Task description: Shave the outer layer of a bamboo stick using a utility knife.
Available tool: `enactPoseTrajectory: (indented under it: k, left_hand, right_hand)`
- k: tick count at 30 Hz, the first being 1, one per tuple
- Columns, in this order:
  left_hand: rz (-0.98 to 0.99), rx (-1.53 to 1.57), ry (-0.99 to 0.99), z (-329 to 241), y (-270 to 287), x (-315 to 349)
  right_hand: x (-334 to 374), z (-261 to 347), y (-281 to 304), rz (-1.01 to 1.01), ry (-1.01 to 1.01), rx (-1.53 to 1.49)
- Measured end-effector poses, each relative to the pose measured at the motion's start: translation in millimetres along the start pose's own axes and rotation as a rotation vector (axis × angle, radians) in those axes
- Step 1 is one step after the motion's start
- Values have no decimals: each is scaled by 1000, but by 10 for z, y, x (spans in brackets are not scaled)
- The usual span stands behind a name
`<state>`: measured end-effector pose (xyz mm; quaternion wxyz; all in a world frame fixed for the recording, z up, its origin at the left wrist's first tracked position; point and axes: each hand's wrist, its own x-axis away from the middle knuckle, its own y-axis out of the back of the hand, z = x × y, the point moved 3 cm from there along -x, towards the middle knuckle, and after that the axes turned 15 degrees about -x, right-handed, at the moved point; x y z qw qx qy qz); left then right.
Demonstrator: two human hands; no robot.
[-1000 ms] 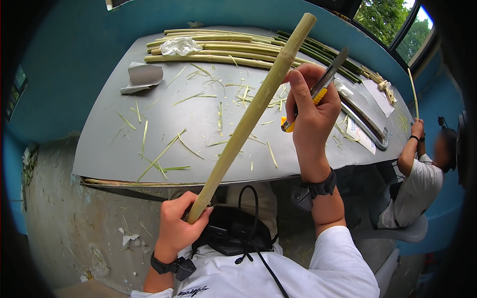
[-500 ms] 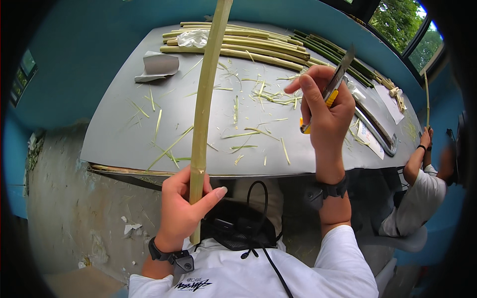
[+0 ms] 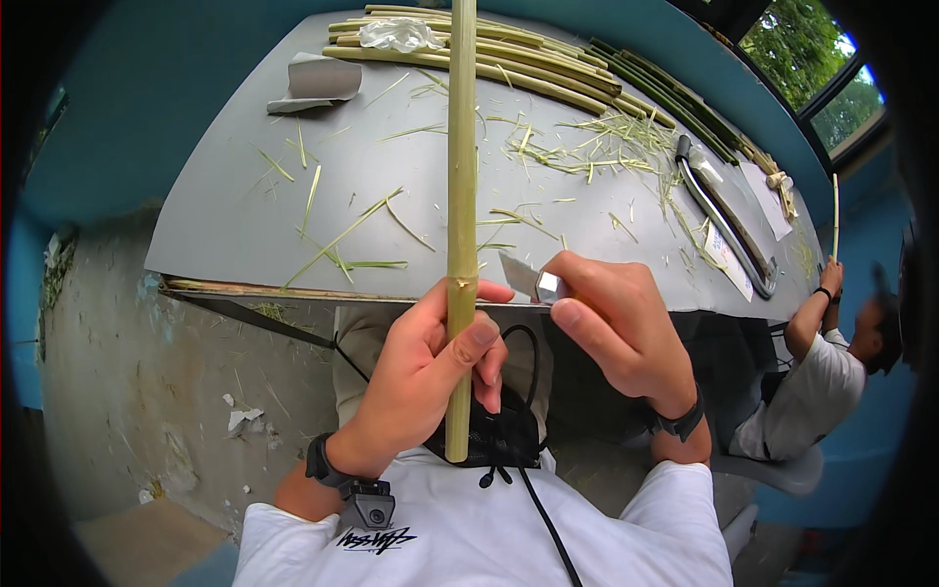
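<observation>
A pale green bamboo pole [image 3: 462, 166] stands nearly upright in the middle of the view, its lower end close to my shirt. My left hand [image 3: 430, 352] is closed around it just below a node. To the right of the pole, my right hand [image 3: 626, 328] grips a utility knife [image 3: 550, 287]. Its bare blade points left toward the pole near the node, with a small gap between them. Most of the knife's handle is hidden in my fingers.
Beyond the pole is a grey table [image 3: 235, 196] scattered with green shavings [image 3: 606, 147]. Bamboo poles [image 3: 528, 73], crumpled white tissue [image 3: 399, 35], a curled grey sheet [image 3: 318, 80] and a hacksaw [image 3: 724, 220] lie on it. At right sits another person [image 3: 812, 391] holding a thin stick.
My right hand has come down from above the table with the knife, toward the pole's node. The pole has shifted right and stands straighter, still in my left hand.
</observation>
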<state>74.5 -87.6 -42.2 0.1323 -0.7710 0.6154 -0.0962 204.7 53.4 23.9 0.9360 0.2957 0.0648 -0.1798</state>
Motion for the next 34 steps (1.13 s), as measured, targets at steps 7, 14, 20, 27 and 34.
enactPoseTrajectory:
  k: [7, 14, 20, 27, 34]
  left_hand:
    - [38, -100, 41, -97, -2, 133]
    - [96, -86, 82, -70, -90, 171]
    - [62, -265, 16, -128, -61, 166]
    - [71, -89, 71, -109, -8, 99]
    - [191, 230, 109, -5, -15, 43]
  right_hand:
    - [15, -1, -240, -228, 229, -15]
    - [-128, 26, -333, -246, 409, -31]
    - [-156, 25, -289, -254, 461, 13]
    - [-191, -174, -301, -212, 432, -32]
    - [-172, -305, -280, -184, 455, -26]
